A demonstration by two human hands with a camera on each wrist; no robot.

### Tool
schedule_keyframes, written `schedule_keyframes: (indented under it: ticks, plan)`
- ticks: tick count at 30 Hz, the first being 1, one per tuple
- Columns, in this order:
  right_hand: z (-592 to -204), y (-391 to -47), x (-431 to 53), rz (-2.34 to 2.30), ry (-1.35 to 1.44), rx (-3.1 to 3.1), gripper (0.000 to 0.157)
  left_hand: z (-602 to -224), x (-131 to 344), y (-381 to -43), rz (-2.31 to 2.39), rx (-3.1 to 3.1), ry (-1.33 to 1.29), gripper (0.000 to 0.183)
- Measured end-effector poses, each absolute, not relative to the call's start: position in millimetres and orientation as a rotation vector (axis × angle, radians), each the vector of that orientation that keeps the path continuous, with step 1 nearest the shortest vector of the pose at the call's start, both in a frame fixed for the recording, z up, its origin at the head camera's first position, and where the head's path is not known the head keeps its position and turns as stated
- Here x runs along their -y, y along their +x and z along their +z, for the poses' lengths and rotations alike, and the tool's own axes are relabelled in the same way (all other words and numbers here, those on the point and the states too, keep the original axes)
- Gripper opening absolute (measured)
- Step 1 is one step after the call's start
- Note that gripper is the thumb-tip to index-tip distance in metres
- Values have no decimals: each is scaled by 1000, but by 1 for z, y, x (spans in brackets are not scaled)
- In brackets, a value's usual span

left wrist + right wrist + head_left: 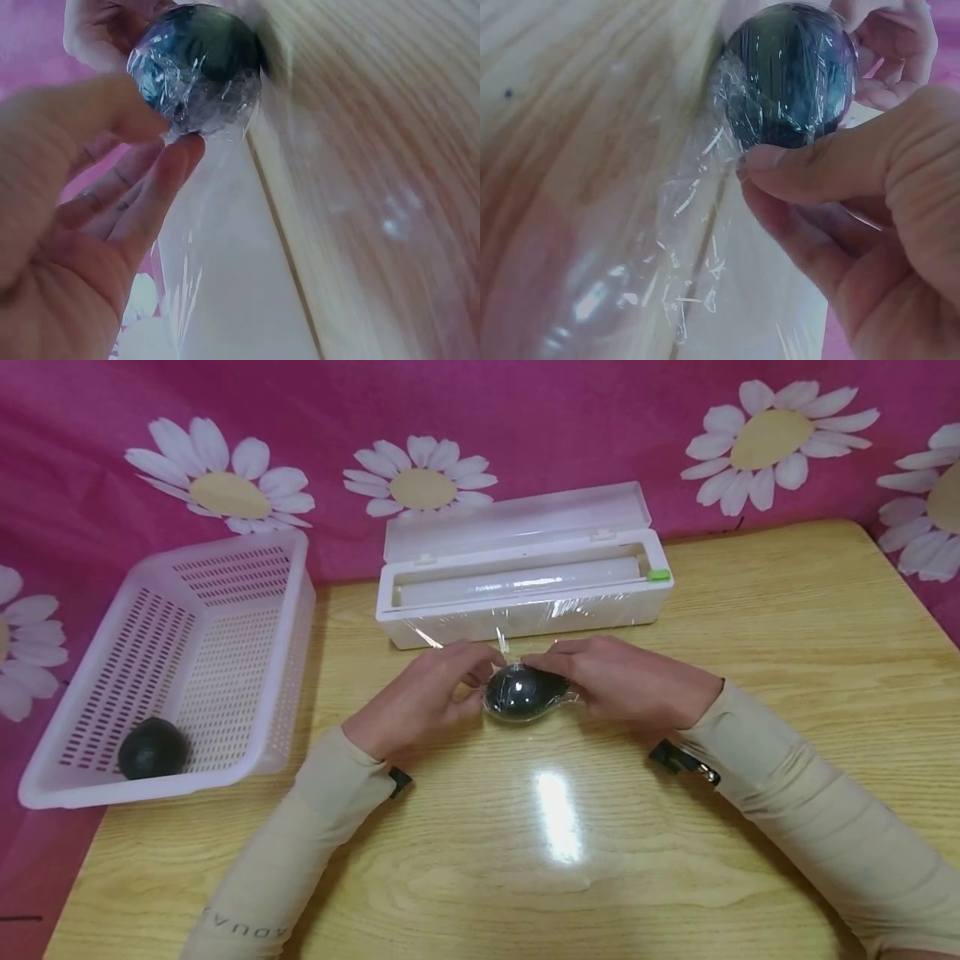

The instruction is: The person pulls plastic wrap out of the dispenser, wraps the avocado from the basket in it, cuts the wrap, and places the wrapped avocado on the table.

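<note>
A dark, glossy, rounded object (525, 692), wrapped in cling film, sits between both hands low over the table. At one end of it, the left hand (444, 689) pinches the gathered cling film (217, 124) between thumb and fingertips. The right hand (622, 681) grips film at the opposite end, its thumb (802, 169) lying against the wrapped side. From the object, clear film stretches back to the white dispenser box (525, 628), whose lid is raised and which has a film roll (517, 581) inside.
At the left stands a white plastic basket (288, 677) holding another dark round object (153, 749). A green slider (658, 575) sits at the box's right end. Behind the wooden table (465, 877) hangs a magenta cloth (570, 410) with daisies.
</note>
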State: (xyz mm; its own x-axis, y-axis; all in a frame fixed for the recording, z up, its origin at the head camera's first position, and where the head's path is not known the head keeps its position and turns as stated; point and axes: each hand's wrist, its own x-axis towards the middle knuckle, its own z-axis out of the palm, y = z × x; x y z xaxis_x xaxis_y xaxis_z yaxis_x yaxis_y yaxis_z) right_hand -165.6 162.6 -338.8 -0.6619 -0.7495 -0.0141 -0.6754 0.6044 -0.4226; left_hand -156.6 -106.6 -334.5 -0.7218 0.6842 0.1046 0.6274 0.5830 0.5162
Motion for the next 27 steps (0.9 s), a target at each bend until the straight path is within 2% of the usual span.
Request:
schedule_keyframes:
  ticks: [5, 8, 10, 17, 23, 26, 27]
  plan:
    - [-335, -166, -164, -601, -1077, -2621, 42, -336, 101, -154, 755, -2711, 1081, 51]
    - [-333, -166, -165, -589, -1048, -2630, 39, -340, 97, -154, 722, -2739, 1039, 67]
    - [-334, -167, -165, -590, -1036, -2636, 38, -342, 95, -155, 724, -2751, 1019, 71]
    - [-335, -172, -170, -652, -1101, -2658, 37, -347, 93, -165, 732, -2749, 1003, 63]
    - [-328, -175, -179, -610, -1088, -2672, 44, -344, 92, -174, 696, -2736, 979, 65]
    - [-326, -177, -182, -627, -1043, -2663, 40, -342, 91, -177, 671, -2732, 960, 66]
    - [-326, -178, -183, -638, -1045, -2658, 34, -342, 91, -177, 667, -2731, 956, 66]
